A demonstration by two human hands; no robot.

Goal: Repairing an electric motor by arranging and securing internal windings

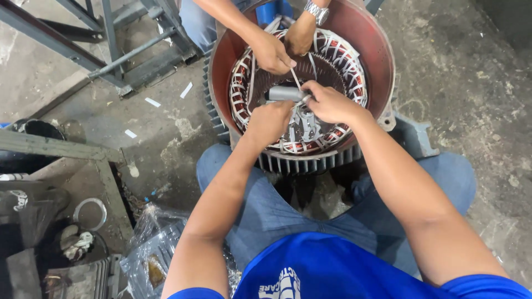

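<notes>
Blue shirt (pixel 310 266) nearest; grey metal cylinder tool (pixel 284 93) is gripped by right hand (pixel 331 103), steadied by closed left hand (pixel 270 122) over red round motor stator (pixel 366 39); best kept level.

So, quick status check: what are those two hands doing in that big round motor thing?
Left hand on winding edge. Right hand pinching grey tube and white tie strip. Motor stator upright on floor. Co-worker's hands crowd far side.

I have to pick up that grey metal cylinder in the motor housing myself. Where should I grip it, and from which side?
Probably grip the grey cylinder around its bare middle, coming from above: it lies level across the bore, winding coils ring it, and the right hand crowds one end.
</notes>
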